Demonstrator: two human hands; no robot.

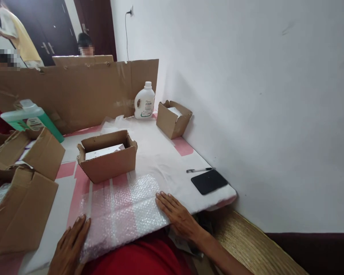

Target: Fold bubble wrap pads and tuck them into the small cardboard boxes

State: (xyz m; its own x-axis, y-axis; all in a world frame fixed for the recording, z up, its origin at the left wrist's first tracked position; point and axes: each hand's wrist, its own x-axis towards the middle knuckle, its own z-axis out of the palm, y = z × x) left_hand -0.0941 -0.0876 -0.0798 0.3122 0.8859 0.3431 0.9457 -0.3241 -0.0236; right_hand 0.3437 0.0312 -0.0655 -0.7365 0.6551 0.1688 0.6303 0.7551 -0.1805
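Observation:
A sheet of clear bubble wrap lies spread over the near edge of the table, in front of my body. My left hand rests flat at its left edge, fingers stretched out. On the right edge of the sheet lies my right hand, also flat with its fingers extended. Neither hand grips anything. Just beyond the wrap stands an open cardboard box with a white box inside it.
More cardboard boxes crowd the left side. A green liquid bottle and a white jug stand farther back. Another small carton, a pen and a black phone-like slab lie by the wall. A cardboard partition crosses behind; people are beyond it.

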